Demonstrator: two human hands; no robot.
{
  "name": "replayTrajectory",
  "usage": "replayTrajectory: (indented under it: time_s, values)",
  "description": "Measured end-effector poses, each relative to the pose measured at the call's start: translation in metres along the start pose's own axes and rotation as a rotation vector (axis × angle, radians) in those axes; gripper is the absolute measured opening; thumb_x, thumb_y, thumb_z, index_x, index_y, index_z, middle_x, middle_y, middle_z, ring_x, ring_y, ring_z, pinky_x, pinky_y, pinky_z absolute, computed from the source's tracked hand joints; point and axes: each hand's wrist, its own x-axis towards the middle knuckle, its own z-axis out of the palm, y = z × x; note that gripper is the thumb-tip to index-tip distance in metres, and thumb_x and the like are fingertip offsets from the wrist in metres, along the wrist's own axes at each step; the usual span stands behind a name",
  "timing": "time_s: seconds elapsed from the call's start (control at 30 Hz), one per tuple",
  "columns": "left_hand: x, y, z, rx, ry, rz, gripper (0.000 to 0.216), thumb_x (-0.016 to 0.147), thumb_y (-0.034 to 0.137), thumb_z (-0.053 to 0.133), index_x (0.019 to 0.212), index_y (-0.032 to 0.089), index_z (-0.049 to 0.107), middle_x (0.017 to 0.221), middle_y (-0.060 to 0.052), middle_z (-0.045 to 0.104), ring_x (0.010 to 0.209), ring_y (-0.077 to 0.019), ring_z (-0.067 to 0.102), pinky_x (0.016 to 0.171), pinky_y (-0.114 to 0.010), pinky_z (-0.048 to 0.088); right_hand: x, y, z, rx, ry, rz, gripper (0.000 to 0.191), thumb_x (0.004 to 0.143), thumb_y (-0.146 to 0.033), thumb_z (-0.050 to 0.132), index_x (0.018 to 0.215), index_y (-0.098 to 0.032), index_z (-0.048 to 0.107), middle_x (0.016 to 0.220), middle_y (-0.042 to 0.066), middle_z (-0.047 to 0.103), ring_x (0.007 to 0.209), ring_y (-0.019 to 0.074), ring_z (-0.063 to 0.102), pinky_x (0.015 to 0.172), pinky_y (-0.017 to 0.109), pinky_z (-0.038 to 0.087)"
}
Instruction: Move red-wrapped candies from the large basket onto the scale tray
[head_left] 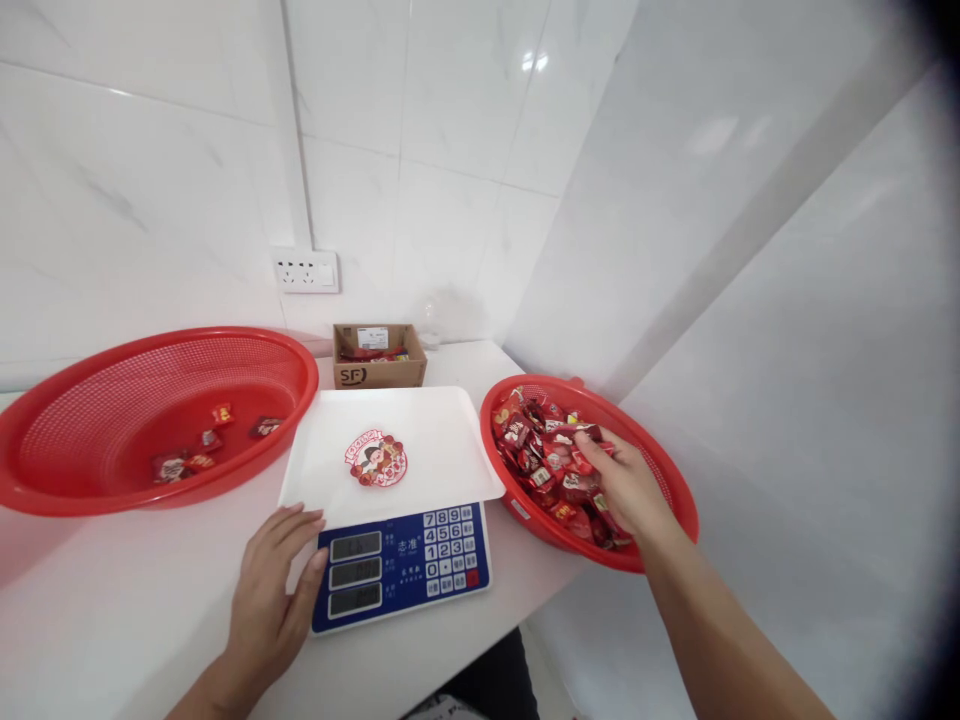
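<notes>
My right hand point(626, 485) is over the right red basket point(671, 490), its fingers closed on a red-wrapped candy packet at the top of the pile. Many small red and dark red wrapped candies point(544, 475) fill this basket. My left hand point(274, 585) rests with fingers spread at the left edge of the blue digital scale point(405, 575), its fingertips by the corner of the white tray. That white tray point(442, 440) lies on the scale and bears only a printed red logo point(377, 460). Three small displays and a keypad show on the scale's front.
A larger red basket point(90, 370) on the left holds several wrapped candies point(206, 440). Behind the tray stands a small cardboard box point(379, 372) with packets inside. A wall socket point(306, 271) sits above the white table point(187, 550). A grey-white wall borders the right side.
</notes>
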Motion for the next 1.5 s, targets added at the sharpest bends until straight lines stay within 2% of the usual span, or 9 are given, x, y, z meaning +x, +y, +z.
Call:
replayTrajectory:
  time_s: [0.1,0.27,0.43,0.63,0.77,0.97,1.1,1.3,1.5]
  values:
    - [0.012,0.025,0.004,-0.125,-0.065,-0.056,0.025,0.09,0.013,0.048,0.114,0.019,0.053,0.107,-0.01,0.061,0.109,-0.0244,0.053,0.093,-0.039,0.043,-0.02,-0.009,0.028,0.067,-0.098,-0.019,0.046,0.072,-0.061,0.064,0.09,-0.019,0.062,0.071,0.004,0.069,0.062,0.0174,0.063,0.043,0.022,0.044]
    - [0.036,0.066,0.008,-0.423,-0.212,-0.217,0.02,0.094,0.031,0.047,0.11,0.021,0.054,0.101,-0.009,0.063,0.097,-0.0226,0.057,0.083,-0.036,0.047,-0.059,-0.02,0.088,0.003,-0.47,-0.125,0.047,0.08,-0.062,0.054,0.071,-0.017,0.058,0.06,0.001,0.063,0.042,0.0078,0.047,0.04,0.02,0.039]
    - [0.051,0.078,0.006,-0.553,-0.359,-0.418,0.025,0.093,0.038,0.046,0.089,0.018,0.061,0.083,-0.005,0.063,0.08,-0.0201,0.056,0.074,-0.033,0.045,-0.08,-0.026,0.119,-0.058,-0.598,-0.132,0.048,0.081,-0.065,0.049,0.071,-0.018,0.052,0.053,-0.006,0.046,0.042,0.007,0.043,0.039,0.019,0.038]
    - [0.051,0.078,-0.006,-0.926,-0.42,-0.664,0.032,0.094,0.039,0.045,0.092,0.017,0.068,0.086,-0.005,0.064,0.083,-0.019,0.057,0.08,-0.032,0.045,-0.084,-0.029,0.115,0.003,-0.701,-0.092,0.046,0.084,-0.062,0.048,0.074,-0.018,0.057,0.061,-0.003,0.051,0.047,0.0078,0.045,0.042,0.02,0.04]
    - [0.053,0.082,-0.014,-1.1,-0.454,-0.676,0.032,0.093,0.039,0.048,0.095,0.016,0.07,0.088,-0.006,0.066,0.083,-0.0199,0.059,0.078,-0.031,0.046,-0.089,-0.033,0.107,0.028,-0.713,-0.207,0.042,0.09,-0.053,0.046,0.07,-0.017,0.057,0.057,-0.003,0.052,0.048,0.0083,0.046,0.044,0.019,0.038]
    - [0.062,0.088,-0.027,-1.009,-0.483,-0.556,0.031,0.092,0.041,0.049,0.087,0.016,0.068,0.079,-0.006,0.062,0.074,-0.0175,0.054,0.073,-0.03,0.046,-0.094,-0.039,0.097,0.045,-0.72,-0.337,0.037,0.094,-0.042,0.045,0.069,-0.017,0.058,0.055,-0.003,0.052,0.048,0.008,0.045,0.045,0.019,0.036]
    - [0.069,0.093,-0.035,-0.997,-0.472,-0.543,0.03,0.093,0.04,0.047,0.092,0.018,0.067,0.084,-0.005,0.064,0.076,-0.0174,0.057,0.073,-0.029,0.047,-0.099,-0.044,0.094,0.026,-0.728,-0.388,0.034,0.094,-0.04,0.045,0.075,-0.017,0.063,0.062,0.001,0.06,0.054,0.0093,0.05,0.047,0.019,0.04]
    - [0.073,0.096,-0.041,-1.026,-0.482,-0.599,0.044,0.096,0.044,0.037,0.085,0.018,0.07,0.078,-0.006,0.066,0.071,-0.0174,0.059,0.066,-0.029,0.048,-0.105,-0.045,0.093,0.098,-0.88,-0.348,0.031,0.092,-0.038,0.047,0.079,-0.018,0.066,0.073,0.003,0.065,0.058,0.0105,0.059,0.049,0.018,0.047]
    - [0.071,0.089,-0.032,-0.922,-0.497,-0.614,0.038,0.096,0.04,0.039,0.077,0.018,0.063,0.075,-0.003,0.063,0.068,-0.0149,0.055,0.065,-0.026,0.045,-0.1,-0.04,0.096,0.033,-0.843,-0.264,0.03,0.091,-0.039,0.048,0.077,-0.017,0.065,0.066,0.002,0.062,0.054,0.0097,0.054,0.049,0.019,0.046]
